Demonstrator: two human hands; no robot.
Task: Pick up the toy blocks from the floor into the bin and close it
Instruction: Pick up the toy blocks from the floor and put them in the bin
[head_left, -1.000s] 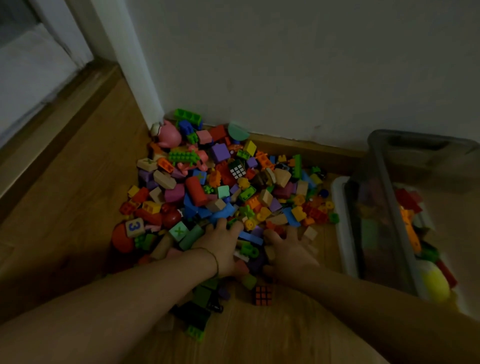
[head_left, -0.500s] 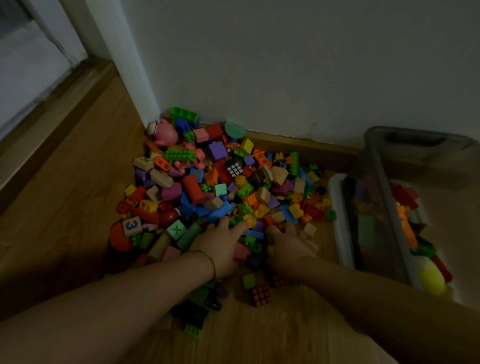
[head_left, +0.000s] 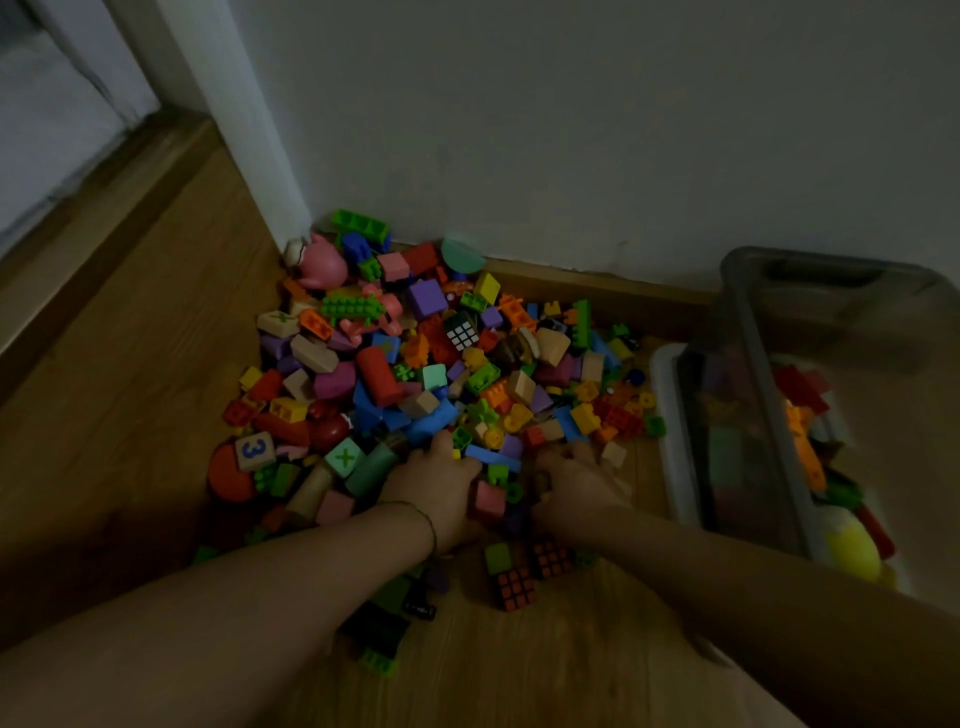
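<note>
A heap of colourful toy blocks (head_left: 431, 364) lies on the wooden floor against the wall. My left hand (head_left: 434, 488) and my right hand (head_left: 576, 483) press into the heap's near edge, fingers curled around blocks, with a pink block (head_left: 488, 499) squeezed between them. The white bin (head_left: 670, 431) stands to the right, partly filled with blocks and a yellow toy (head_left: 852, 551). Its translucent grey lid (head_left: 753, 415) stands upright across the bin. What lies under my palms is hidden.
Two small puzzle cubes (head_left: 514, 590) and a green block (head_left: 497, 557) lie loose just in front of my hands. Dark and green bricks (head_left: 382, 631) sit under my left forearm. A white door frame (head_left: 249, 119) rises at the heap's far left corner.
My fingers have gone from spread over the heap to curled into it. The hands have drawn closer together, pulling blocks toward me. The view has shifted slightly.
</note>
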